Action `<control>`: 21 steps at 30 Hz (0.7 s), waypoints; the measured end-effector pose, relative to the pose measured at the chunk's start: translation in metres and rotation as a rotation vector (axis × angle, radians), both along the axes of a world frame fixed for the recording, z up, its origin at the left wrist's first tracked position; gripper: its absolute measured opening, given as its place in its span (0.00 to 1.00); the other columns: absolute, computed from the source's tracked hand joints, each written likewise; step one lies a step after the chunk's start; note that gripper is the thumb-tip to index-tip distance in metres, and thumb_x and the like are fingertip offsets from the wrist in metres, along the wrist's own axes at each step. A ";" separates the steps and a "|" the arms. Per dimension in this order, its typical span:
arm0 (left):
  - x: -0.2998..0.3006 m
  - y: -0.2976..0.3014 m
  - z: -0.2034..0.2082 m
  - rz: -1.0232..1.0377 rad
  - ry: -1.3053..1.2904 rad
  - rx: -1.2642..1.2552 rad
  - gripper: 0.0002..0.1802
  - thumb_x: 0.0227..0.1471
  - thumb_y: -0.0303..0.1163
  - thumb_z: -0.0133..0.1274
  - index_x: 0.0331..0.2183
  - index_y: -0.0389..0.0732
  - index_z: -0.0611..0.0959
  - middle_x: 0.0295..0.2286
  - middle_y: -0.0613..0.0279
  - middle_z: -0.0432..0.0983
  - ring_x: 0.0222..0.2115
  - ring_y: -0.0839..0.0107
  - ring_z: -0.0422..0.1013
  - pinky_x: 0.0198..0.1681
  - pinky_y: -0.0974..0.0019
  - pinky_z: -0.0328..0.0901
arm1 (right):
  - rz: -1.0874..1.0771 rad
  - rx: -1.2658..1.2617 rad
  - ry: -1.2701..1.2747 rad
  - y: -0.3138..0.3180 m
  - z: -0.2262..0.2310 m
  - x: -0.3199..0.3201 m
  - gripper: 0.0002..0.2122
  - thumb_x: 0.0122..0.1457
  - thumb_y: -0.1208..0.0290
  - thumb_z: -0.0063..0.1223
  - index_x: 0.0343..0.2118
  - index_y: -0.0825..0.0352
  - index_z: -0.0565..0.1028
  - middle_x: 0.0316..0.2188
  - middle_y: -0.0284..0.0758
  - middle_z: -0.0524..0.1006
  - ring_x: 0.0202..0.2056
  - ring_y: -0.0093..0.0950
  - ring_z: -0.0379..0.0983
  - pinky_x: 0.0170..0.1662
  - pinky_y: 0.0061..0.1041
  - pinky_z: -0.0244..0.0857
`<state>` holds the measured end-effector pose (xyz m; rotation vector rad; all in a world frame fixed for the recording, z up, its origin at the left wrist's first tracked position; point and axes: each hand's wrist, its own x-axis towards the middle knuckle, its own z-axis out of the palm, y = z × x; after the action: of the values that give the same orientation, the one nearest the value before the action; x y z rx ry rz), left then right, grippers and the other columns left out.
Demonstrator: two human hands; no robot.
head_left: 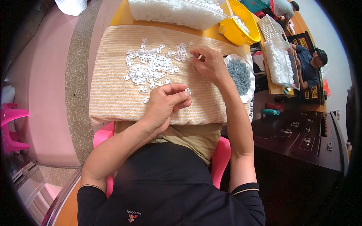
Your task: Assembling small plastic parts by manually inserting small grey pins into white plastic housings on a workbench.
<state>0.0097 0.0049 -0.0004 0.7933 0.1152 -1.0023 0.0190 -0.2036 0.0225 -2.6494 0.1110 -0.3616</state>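
My left hand point(169, 101) is closed, its thumb and forefinger pinching a small white plastic piece point(187, 90) with a hole in it. Farther off and to the right, my right hand point(209, 64) has its fingers curled over the cloth, beside a small cluster of white pieces point(181, 48); whatever lies between its fingertips is too small to make out. A larger heap of the same two-holed white pieces point(147, 67) spreads left of both hands. All of them rest on a striped beige towel point(113, 107). Right of my right forearm sits a white dish point(247, 98) full of small grey metal parts point(238, 75).
Beyond the towel stand a clear bin point(173, 17) of white pieces and a yellow bowl point(252, 37). At the right, another person point(311, 64) sits by a second clear bin point(279, 62). Dark wooden furniture point(294, 132) fills the lower right; a pink stool point(13, 128) stands left.
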 end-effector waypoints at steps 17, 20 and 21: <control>0.001 0.000 0.003 0.015 -0.014 0.000 0.10 0.50 0.22 0.56 0.37 0.31 0.77 0.28 0.59 0.76 0.26 0.73 0.74 0.33 0.73 0.73 | 0.033 -0.126 0.054 0.010 0.000 -0.034 0.08 0.58 0.70 0.49 0.36 0.66 0.77 0.31 0.40 0.75 0.35 0.41 0.73 0.38 0.36 0.66; 0.002 0.002 0.000 -0.008 -0.007 -0.022 0.11 0.51 0.22 0.56 0.38 0.33 0.77 0.29 0.59 0.76 0.29 0.73 0.75 0.36 0.71 0.74 | 0.043 -0.112 0.067 0.013 0.009 -0.038 0.08 0.57 0.71 0.49 0.36 0.66 0.78 0.31 0.40 0.75 0.36 0.40 0.73 0.40 0.35 0.66; 0.001 0.002 0.001 0.006 -0.011 -0.015 0.10 0.51 0.22 0.56 0.38 0.32 0.77 0.29 0.59 0.76 0.28 0.73 0.75 0.35 0.72 0.73 | 0.053 -0.151 0.116 0.014 0.012 -0.038 0.08 0.56 0.72 0.49 0.36 0.67 0.78 0.31 0.40 0.75 0.36 0.40 0.73 0.40 0.35 0.66</control>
<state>0.0111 0.0068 0.0006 0.7840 0.1002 -0.9924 -0.0193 -0.1898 0.0341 -2.8166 0.0521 -0.2057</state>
